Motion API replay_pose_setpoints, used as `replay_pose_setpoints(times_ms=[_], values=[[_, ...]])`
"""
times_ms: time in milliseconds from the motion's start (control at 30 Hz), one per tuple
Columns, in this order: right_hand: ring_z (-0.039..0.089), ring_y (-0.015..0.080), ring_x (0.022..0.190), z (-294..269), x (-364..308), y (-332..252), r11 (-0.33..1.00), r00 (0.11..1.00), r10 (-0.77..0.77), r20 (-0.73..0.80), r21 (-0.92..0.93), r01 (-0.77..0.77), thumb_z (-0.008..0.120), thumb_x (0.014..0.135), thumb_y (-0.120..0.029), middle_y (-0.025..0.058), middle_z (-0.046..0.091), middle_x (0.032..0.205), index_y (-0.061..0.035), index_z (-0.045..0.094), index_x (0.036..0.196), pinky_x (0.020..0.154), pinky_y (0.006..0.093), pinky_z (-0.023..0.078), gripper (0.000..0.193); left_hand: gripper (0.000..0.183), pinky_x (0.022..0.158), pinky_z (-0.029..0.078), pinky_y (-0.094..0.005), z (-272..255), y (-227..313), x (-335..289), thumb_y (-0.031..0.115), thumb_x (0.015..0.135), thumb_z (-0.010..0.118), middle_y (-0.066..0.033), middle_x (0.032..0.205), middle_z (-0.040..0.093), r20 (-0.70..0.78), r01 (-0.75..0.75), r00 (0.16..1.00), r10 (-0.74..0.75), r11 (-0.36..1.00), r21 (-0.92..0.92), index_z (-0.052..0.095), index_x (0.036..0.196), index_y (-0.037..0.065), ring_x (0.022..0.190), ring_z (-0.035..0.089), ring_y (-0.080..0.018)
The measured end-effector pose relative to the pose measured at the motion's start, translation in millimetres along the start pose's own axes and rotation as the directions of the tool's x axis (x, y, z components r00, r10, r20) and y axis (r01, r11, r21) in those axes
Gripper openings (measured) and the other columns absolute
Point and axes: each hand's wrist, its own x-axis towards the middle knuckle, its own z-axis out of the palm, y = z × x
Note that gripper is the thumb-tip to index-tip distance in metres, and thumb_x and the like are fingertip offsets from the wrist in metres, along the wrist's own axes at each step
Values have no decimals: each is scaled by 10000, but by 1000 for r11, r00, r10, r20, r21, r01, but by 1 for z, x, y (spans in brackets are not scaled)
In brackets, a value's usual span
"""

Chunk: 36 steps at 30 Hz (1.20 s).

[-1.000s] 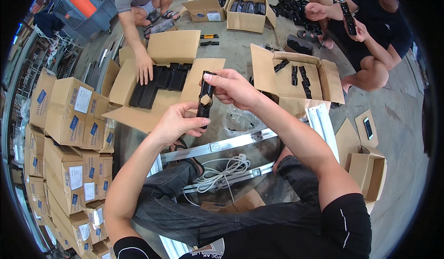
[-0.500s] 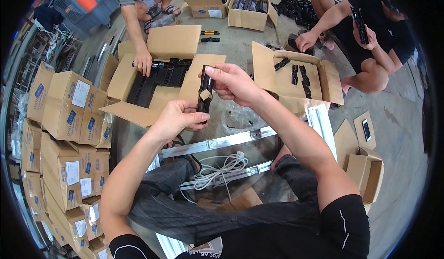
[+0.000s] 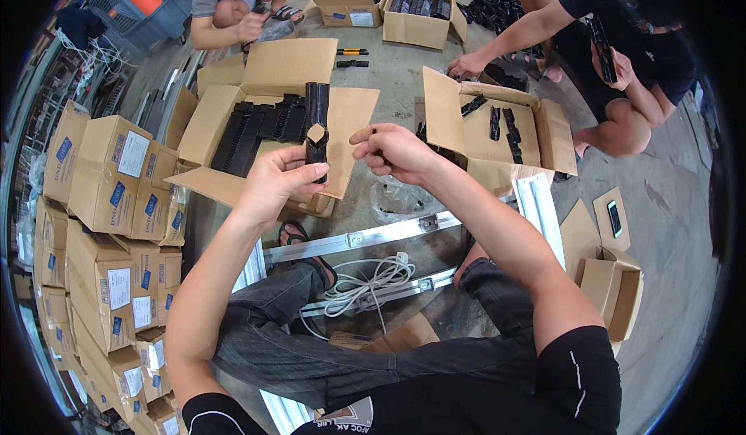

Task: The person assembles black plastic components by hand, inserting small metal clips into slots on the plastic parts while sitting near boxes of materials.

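My left hand [image 3: 281, 177] grips the lower end of a long glossy black part [image 3: 316, 107], held upright. The part has a diamond-shaped opening through which cardboard shows. To its right, my right hand [image 3: 398, 153] is apart from it, fingers curled and thumb pressed in. A small dark bit shows at those fingers, too small to name. Behind the part stands an open carton [image 3: 289, 60] holding rows of black parts [image 3: 256, 132]. A clear plastic bag [image 3: 400, 202] with small dark pieces lies below my right hand.
An aluminium frame [image 3: 373, 237] and a coiled white cable [image 3: 373, 283] lie between my legs. Cartons [image 3: 109, 178] are stacked at left. Another open carton [image 3: 559, 136] holds several black parts. Two people crouch across from me. A phone [image 3: 615, 219] lies on cardboard at right.
My right hand has let go of the black part and curled its fingers. My left hand has moved the part slightly left. The person at far left has drawn a hand back from the carton.
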Motion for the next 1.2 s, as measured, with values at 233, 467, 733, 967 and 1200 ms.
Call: replay_pose_setpoints(times_ms=[233, 467, 733, 967, 1200], values=[[337, 53, 446, 0, 1, 18, 982, 985, 29, 172, -188, 3, 504, 1000, -122, 105, 615, 784, -36, 516, 1044, 395, 223, 241, 97, 299, 838, 594, -314, -2, 0, 0, 107, 893, 715, -129, 1046, 696, 5, -7, 1000, 7, 999, -48, 643, 1143, -41, 910, 699, -199], [342, 38, 473, 2, -2, 20, 972, 990, -11, 139, -230, 43, 520, 1004, -154, -2, 516, 719, -10, 592, 1096, 411, 209, 239, 185, 330, 864, 585, -309, -6, 1, -1, 116, 891, 721, -105, 1090, 672, 27, 7, 1000, -5, 998, -63, 631, 1159, -54, 944, 683, -180], [414, 38, 553, 12, -11, 10, 930, 953, -80, 292, -322, 177, 558, 980, -200, -28, 521, 743, -8, 599, 1167, 464, 213, 309, 272, 289, 867, 585, -331, -9, -1, 1, 113, 900, 710, -99, 1058, 680, 74, 12, 997, -2, 992, -130, 642, 1139, -36, 925, 689, -184], [416, 31, 545, 16, -16, -2, 868, 939, -170, 299, -406, 287, 573, 985, -173, -11, 571, 768, -7, 622, 1127, 465, 211, 315, 223, 268, 868, 592, -355, -9, -1, 1, 92, 905, 683, -161, 1058, 698, 79, -10, 997, 18, 994, -106, 636, 1142, -25, 932, 706, -238], [388, 30, 522, 13, -15, 2, 962, 939, -221, 264, -99, 254, 620, 952, -86, 36, 589, 800, -16, 550, 1089, 438, 203, 271, 169, 265, 861, 597, -355, -9, -3, 4, 92, 908, 682, -161, 1062, 698, 88, -3, 996, 14, 992, -123, 635, 1142, -23, 924, 709, -245]])
